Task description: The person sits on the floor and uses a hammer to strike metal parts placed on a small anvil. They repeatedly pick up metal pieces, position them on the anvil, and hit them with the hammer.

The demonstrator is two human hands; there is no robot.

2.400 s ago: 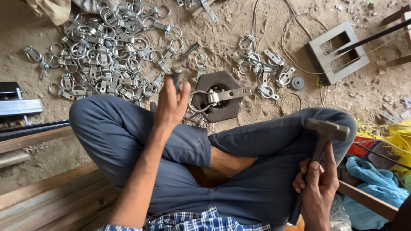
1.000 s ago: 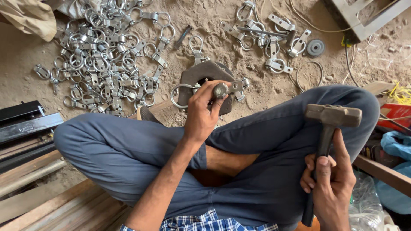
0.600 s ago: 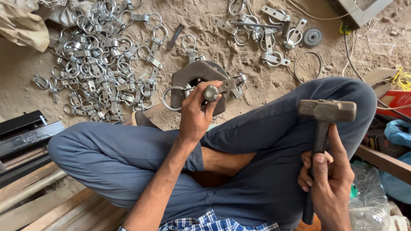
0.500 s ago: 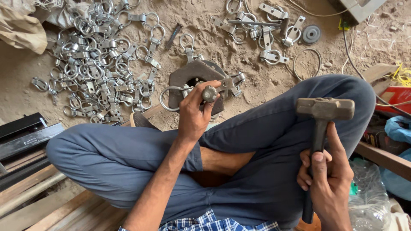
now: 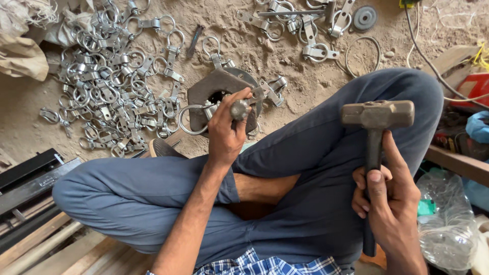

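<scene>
I sit cross-legged on sandy ground. My left hand (image 5: 225,133) grips a short steel punch (image 5: 239,109) held upright over a dark steel block (image 5: 211,86), where a ring-and-clamp metal piece (image 5: 192,119) lies. My right hand (image 5: 387,196) holds a heavy hammer (image 5: 376,116) by its handle, head raised level above my right knee, apart from the block.
A big pile of metal ring clamps (image 5: 109,86) lies to the left, with more clamps (image 5: 300,25) and a grey disc (image 5: 364,17) at the top. Dark metal bars (image 5: 28,178) and wooden planks (image 5: 46,244) are at lower left, plastic bags (image 5: 448,229) at lower right.
My left hand drew back from the pile and set the punch on the piece at the block. The hammer stays raised, nearly still.
</scene>
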